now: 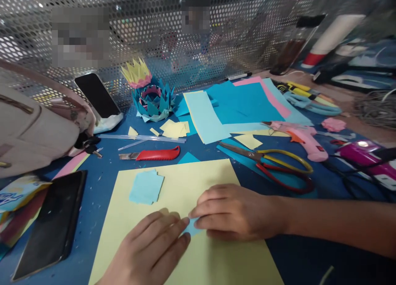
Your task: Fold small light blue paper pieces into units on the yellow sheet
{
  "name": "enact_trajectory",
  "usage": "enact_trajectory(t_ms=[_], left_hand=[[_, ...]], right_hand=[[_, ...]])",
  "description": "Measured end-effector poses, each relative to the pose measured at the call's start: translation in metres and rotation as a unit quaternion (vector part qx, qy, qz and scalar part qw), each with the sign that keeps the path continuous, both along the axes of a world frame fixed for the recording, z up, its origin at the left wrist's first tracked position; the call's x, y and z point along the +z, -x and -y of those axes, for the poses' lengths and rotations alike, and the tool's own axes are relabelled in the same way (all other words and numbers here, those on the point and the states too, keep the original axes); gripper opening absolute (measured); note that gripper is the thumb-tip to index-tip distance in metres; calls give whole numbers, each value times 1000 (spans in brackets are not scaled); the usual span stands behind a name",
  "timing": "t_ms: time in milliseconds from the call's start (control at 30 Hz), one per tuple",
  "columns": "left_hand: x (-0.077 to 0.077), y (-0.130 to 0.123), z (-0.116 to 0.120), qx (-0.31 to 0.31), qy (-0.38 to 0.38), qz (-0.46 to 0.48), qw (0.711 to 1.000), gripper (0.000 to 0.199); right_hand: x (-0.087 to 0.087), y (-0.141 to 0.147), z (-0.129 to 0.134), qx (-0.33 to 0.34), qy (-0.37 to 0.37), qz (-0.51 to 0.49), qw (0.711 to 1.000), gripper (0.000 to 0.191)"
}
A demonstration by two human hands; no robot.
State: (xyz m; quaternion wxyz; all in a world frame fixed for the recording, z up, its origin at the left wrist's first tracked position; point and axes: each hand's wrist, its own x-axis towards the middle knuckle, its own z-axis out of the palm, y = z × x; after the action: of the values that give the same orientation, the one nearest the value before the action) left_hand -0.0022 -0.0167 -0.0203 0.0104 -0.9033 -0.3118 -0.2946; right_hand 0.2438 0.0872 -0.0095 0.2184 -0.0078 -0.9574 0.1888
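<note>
Both hands work at a small light blue paper piece (193, 227) over a large pale yellow sheet (123, 239). My left hand (151, 248) pinches its left side between thumb and fingers. From the right, the fingertips of my right hand (229, 213) press on its other edge and hide part of it. Beyond my left hand, a small stack of light blue paper squares (146, 187) lies on the yellow sheet. A red box cutter (157, 154) with its blade out and a pair of scissors (262, 156) with yellow and red handles lie past the sheet.
At the back stands a folded paper lotus (154, 99). Coloured sheets (250, 103) are piled right of it, near a pink glue gun (305, 140). A dark phone (51, 227) and a pale bag (34, 124) sit left; another phone (97, 95) leans upright. A perforated metal panel (148, 25) rises behind.
</note>
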Motion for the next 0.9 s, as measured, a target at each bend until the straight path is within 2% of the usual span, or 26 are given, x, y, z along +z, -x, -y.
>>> enact_trajectory(t_ms=[367, 567, 733, 900], left_hand=[[7, -2, 2, 13, 42, -2, 999, 20], [4, 0, 1, 9, 42, -4, 999, 23], [1, 1, 0, 2, 13, 10, 1000, 29], [4, 1, -1, 2, 43, 7, 999, 27]], right_hand=[[0, 0, -1, -8, -32, -9, 999, 19], [6, 1, 0, -10, -84, 4, 996, 23], [8, 3, 0, -14, -91, -6, 996, 26], [7, 3, 1, -20, -96, -11, 995, 23]])
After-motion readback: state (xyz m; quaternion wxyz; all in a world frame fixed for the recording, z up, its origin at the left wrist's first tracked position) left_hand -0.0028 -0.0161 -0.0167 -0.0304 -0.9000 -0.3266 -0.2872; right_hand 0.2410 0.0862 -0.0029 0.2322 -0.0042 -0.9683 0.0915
